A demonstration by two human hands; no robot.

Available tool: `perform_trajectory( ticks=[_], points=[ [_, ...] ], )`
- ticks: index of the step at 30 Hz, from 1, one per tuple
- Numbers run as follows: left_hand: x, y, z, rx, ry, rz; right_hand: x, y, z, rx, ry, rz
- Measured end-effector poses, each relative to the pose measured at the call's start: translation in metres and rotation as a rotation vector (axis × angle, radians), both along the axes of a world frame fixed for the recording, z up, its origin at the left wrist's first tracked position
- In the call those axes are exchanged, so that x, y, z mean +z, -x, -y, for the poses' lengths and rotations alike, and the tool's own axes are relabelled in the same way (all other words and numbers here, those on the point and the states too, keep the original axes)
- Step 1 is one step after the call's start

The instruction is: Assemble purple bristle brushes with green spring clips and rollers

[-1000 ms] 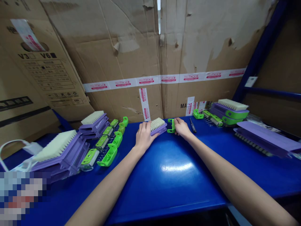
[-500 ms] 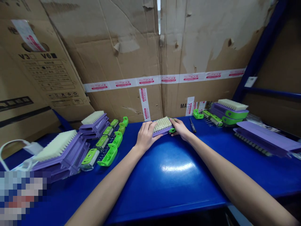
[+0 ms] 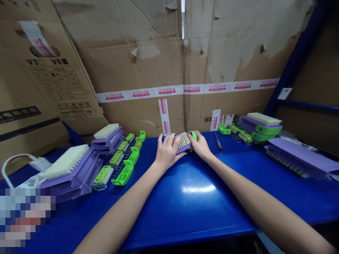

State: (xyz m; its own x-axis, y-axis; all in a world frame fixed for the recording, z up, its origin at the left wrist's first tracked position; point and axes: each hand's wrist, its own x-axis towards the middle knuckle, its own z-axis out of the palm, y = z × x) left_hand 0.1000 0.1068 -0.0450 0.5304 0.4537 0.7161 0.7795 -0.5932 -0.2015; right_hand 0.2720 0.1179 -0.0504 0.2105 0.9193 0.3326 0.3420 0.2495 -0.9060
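Note:
A purple brush (image 3: pixel 183 141) with pale bristle tufts facing up is held between both hands near the back of the blue table. My left hand (image 3: pixel 167 150) grips its left end, fingers over the bristles and thumb along the near side. At the brush's right end sits a green end cap (image 3: pixel 193 135). My right hand (image 3: pixel 200 145) is closed around that end, with the thumb on top by the cap. Fingers on the underside are hidden.
On the left are stacked purple brushes (image 3: pixel 71 165), a row of green-and-clear parts (image 3: pixel 116 159), green caps (image 3: pixel 124 173) and springs. To the right lie a screwdriver (image 3: pixel 218 141), brushes with green ends (image 3: pixel 265 128) and an upturned purple brush (image 3: pixel 302 155). Cardboard (image 3: pixel 127 63) stands behind.
The brush has tilted and turned in my hands, so more of the green end cap shows. My left fingers have moved further over the bristles. The view has shifted slightly.

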Motion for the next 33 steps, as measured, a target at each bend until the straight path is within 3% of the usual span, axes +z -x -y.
perform_trajectory(
  ticks=[6, 9, 17, 24, 29, 33],
  points=[
    [0.006, -0.006, 0.003, 0.201, 0.052, -0.022, -0.002, 0.004, 0.002, -0.068, -0.171, 0.053],
    [0.006, -0.003, 0.0, 0.233, 0.107, -0.012, -0.008, 0.004, -0.001, -0.027, -0.134, 0.073],
    [-0.002, 0.004, -0.008, 0.129, -0.049, -0.008, -0.018, 0.006, -0.01, -0.032, 0.004, -0.117],
    [-0.006, 0.003, -0.007, 0.072, -0.145, 0.015, -0.016, 0.004, -0.009, -0.091, -0.119, -0.025],
    [-0.007, 0.003, -0.008, 0.044, -0.167, 0.005, -0.004, 0.007, -0.002, -0.175, -0.043, 0.069],
    [-0.008, 0.003, -0.008, 0.027, -0.173, 0.021, -0.002, 0.009, -0.002, -0.156, -0.042, 0.039]
  ],
)
